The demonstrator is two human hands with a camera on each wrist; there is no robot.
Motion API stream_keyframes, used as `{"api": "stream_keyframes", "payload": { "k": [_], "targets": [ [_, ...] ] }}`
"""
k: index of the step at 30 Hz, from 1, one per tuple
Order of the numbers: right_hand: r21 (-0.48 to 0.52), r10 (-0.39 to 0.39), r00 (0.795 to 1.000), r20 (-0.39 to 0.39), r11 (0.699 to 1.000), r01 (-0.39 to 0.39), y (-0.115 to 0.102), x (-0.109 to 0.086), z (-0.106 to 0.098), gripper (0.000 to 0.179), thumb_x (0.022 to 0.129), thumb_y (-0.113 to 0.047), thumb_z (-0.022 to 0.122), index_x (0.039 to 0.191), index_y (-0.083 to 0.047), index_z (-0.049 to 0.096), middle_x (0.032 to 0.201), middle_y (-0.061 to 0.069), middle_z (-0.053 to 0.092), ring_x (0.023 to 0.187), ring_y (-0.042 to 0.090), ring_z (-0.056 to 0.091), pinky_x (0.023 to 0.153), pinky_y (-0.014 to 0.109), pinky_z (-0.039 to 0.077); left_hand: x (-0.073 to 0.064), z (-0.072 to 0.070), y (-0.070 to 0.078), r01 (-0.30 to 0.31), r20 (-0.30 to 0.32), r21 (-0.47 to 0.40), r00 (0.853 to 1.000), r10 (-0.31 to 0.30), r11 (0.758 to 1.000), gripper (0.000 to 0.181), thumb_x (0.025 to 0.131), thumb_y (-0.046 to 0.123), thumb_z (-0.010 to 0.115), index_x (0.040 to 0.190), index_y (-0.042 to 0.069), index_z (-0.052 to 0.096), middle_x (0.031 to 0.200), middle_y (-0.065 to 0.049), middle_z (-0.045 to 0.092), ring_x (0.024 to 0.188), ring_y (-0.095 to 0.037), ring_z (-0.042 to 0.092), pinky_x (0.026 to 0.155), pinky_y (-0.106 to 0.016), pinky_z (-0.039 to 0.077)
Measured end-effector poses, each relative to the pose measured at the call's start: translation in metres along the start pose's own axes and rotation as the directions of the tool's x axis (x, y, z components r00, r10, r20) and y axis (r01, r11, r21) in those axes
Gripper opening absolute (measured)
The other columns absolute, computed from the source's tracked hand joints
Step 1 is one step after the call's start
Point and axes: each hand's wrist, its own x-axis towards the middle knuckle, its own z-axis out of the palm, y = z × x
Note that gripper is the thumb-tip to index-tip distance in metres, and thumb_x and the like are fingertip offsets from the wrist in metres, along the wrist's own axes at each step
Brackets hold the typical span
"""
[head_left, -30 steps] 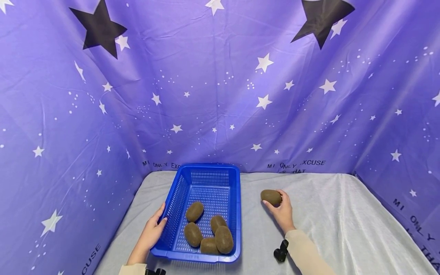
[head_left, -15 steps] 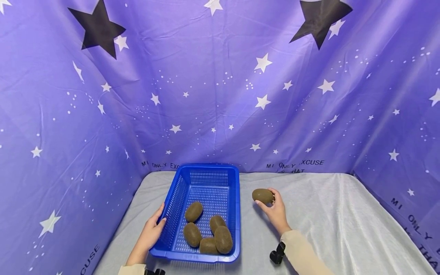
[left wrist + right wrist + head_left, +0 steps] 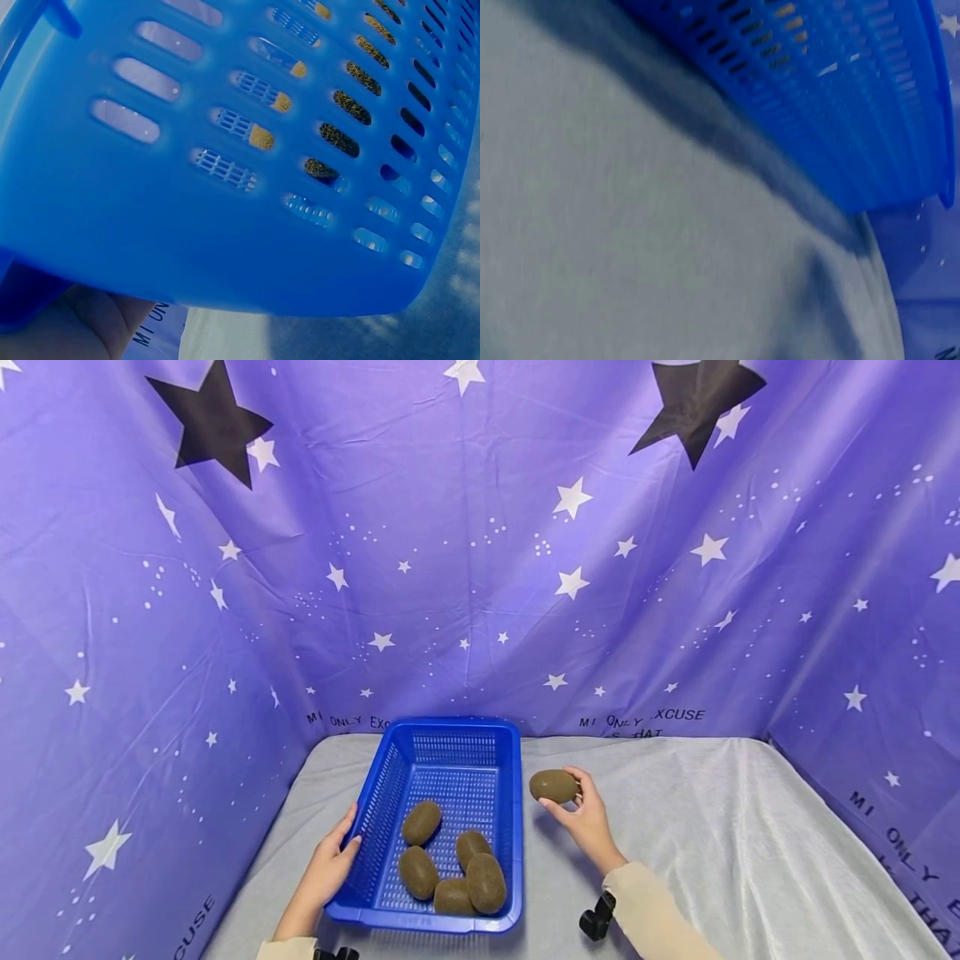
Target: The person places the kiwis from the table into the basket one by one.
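My right hand [image 3: 583, 817] grips a brown kiwi [image 3: 553, 786] by its right end, just to the right of the blue plastic basket [image 3: 509, 793]. My left hand [image 3: 330, 864] holds the basket's left rim, thumb over the top and fingers along the outer side. Inside the basket, toward its near end, lie several kiwis, one kiwi [image 3: 487, 883] overlapping others at the near right corner. Up close, the left wrist view shows the slotted basket wall [image 3: 247, 247] with part of the left hand [image 3: 67, 330] beneath the rim. Neither the right hand nor its kiwi appears in the right wrist view.
A pale grey cloth [image 3: 720, 843] covers the table. Purple star-print curtains [image 3: 465, 560] enclose the back and both sides, and the far edge of the basket stands close to the back one. Each wrist carries a black camera mount [image 3: 597, 917].
The right hand has carried its kiwi leftward toward the basket. The left hand keeps its hold on the rim, and the kiwis in the basket lie as before.
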Motion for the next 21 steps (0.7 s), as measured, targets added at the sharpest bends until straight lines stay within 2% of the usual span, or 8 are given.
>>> {"api": "stream_keyframes", "payload": {
  "k": [5, 8, 12, 15, 21],
  "targets": [
    [0.007, 0.015, 0.999, 0.042, 1.0, -0.015, -0.012, -0.001, 0.007, 0.065, 0.072, -0.004, 0.08, 0.127, 0.005, 0.047, 0.121, 0.019, 0.056, 0.101, 0.02, 0.052, 0.09, 0.041, 0.046, -0.001, -0.001, -0.001, 0.005, 0.005, -0.005, 1.0, -0.005, 1.0, 0.055, 0.095, -0.003, 0.045, 0.145, -0.007, 0.023, 0.148, -0.029, 0.025, 0.136, -0.043, 0.024, 0.107, -0.053, 0.022],
    [0.011, 0.004, 0.999, 0.054, 1.0, -0.004, -0.008, 0.0, 0.013, 0.067, 0.071, -0.005, 0.081, 0.128, 0.004, 0.048, 0.122, 0.017, 0.056, 0.1, 0.016, 0.053, 0.09, 0.038, 0.047, -0.001, 0.0, -0.001, 0.01, 0.008, -0.016, 1.0, -0.01, 1.0, 0.055, 0.096, -0.003, 0.044, 0.146, -0.007, 0.022, 0.148, -0.029, 0.024, 0.136, -0.043, 0.024, 0.107, -0.053, 0.023],
    [0.015, -0.023, 0.997, 0.074, 1.0, 0.022, -0.016, -0.002, 0.018, 0.067, 0.071, -0.005, 0.081, 0.128, 0.005, 0.048, 0.123, 0.017, 0.056, 0.101, 0.014, 0.054, 0.087, 0.03, 0.048, -0.001, 0.0, -0.001, 0.018, 0.012, -0.026, 1.0, -0.018, 0.999, 0.055, 0.096, -0.003, 0.044, 0.146, -0.007, 0.022, 0.149, -0.029, 0.024, 0.136, -0.043, 0.023, 0.107, -0.053, 0.024],
    [0.022, -0.033, 0.995, 0.097, 0.999, 0.031, -0.028, -0.005, 0.02, 0.065, 0.071, -0.003, 0.08, 0.128, 0.007, 0.048, 0.122, 0.019, 0.056, 0.102, 0.016, 0.055, 0.088, 0.031, 0.048, -0.001, 0.0, 0.0, 0.016, 0.012, -0.02, 1.0, -0.016, 1.0, 0.055, 0.096, -0.003, 0.044, 0.146, -0.007, 0.022, 0.149, -0.029, 0.024, 0.136, -0.043, 0.024, 0.107, -0.053, 0.024],
    [0.012, -0.061, 0.987, 0.151, 0.998, 0.06, -0.014, -0.003, 0.031, 0.064, 0.071, -0.008, 0.081, 0.127, 0.0, 0.05, 0.12, 0.012, 0.059, 0.102, 0.016, 0.055, 0.089, 0.032, 0.047, 0.001, 0.0, 0.0, 0.006, 0.003, -0.023, 1.0, -0.006, 1.0, 0.055, 0.095, -0.003, 0.045, 0.146, -0.006, 0.023, 0.148, -0.029, 0.026, 0.135, -0.042, 0.026, 0.107, -0.054, 0.026]
  ]
}}
